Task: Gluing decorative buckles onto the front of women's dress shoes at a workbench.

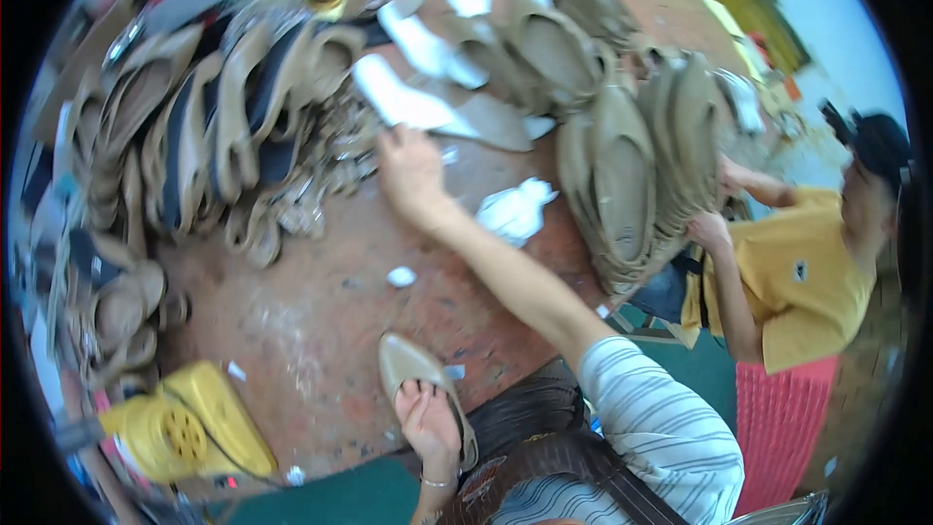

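yellow tool point(185, 428) | co-worker in yellow shirt point(807, 282) | red stool point(782, 428)

Bright daylight, motion blur, fisheye-bent dark rim

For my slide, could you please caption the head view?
Left hand holds a beige pointed shoe upper; right hand reaches toward stacked tan uppers on a reddish worktable.

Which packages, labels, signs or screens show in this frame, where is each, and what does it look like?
No clear package, sign or screen shows.
Small dark patch: on the chest of the co-worker's yellow shirt, at right; roughly square, too small to tell more.
White paper pieces: loose on the reddish worktable, just right of the right hand; crumpled, blank as far as can be seen.
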The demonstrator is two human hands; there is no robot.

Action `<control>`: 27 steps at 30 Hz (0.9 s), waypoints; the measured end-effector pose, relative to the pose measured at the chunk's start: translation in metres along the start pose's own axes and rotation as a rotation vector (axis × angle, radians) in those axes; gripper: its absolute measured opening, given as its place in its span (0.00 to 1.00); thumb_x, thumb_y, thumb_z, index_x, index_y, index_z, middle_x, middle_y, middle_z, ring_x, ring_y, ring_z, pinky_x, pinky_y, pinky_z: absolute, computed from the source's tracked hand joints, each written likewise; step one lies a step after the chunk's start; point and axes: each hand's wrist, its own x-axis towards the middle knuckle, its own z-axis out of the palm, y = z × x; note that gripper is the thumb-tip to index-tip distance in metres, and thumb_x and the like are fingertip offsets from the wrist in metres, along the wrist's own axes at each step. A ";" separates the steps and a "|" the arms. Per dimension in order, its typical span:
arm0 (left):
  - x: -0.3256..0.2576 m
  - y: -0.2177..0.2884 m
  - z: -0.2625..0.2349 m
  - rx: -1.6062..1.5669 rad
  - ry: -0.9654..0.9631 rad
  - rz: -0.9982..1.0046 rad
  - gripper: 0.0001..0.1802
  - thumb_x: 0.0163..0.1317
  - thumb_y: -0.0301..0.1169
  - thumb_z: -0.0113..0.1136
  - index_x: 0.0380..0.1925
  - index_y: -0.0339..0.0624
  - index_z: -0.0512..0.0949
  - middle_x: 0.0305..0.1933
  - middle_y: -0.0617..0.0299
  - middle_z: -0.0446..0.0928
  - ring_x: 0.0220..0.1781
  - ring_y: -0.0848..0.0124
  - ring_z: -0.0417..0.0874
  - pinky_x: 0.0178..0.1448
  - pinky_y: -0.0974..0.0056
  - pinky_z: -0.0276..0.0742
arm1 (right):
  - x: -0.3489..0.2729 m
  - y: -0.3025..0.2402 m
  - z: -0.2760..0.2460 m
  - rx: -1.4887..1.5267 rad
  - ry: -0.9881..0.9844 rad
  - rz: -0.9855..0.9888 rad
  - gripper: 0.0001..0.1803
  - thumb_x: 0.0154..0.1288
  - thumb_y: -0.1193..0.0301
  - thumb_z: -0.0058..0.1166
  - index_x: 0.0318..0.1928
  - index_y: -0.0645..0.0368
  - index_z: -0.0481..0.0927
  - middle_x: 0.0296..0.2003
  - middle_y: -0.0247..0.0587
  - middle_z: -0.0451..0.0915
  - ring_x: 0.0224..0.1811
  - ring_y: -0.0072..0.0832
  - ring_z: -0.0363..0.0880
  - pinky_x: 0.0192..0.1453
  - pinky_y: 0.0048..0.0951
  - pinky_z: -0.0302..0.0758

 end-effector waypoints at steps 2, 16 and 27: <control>-0.001 0.003 0.011 0.002 0.115 0.039 0.22 0.55 0.15 0.47 0.52 0.35 0.65 0.45 0.60 0.69 0.53 0.64 0.71 0.62 0.60 0.64 | -0.004 0.006 -0.006 0.038 0.040 -0.050 0.13 0.48 0.75 0.52 0.37 0.61 0.78 0.38 0.46 0.74 0.42 0.40 0.75 0.39 0.39 0.75; -0.002 0.004 -0.019 -0.095 0.057 0.051 0.12 0.56 0.16 0.49 0.37 0.44 0.68 0.39 0.64 0.68 0.41 0.69 0.69 0.49 0.61 0.65 | -0.123 -0.003 -0.191 1.445 -0.537 0.755 0.09 0.67 0.75 0.53 0.45 0.66 0.80 0.33 0.35 0.82 0.26 0.14 0.74 0.28 0.17 0.72; 0.003 0.003 -0.004 0.007 0.055 0.021 0.21 0.59 0.22 0.49 0.55 0.33 0.67 0.55 0.56 0.74 0.57 0.63 0.74 0.63 0.57 0.67 | -0.176 -0.055 -0.139 1.366 -0.757 0.732 0.03 0.59 0.80 0.60 0.35 0.65 0.84 0.30 0.33 0.73 0.19 0.14 0.73 0.18 0.15 0.66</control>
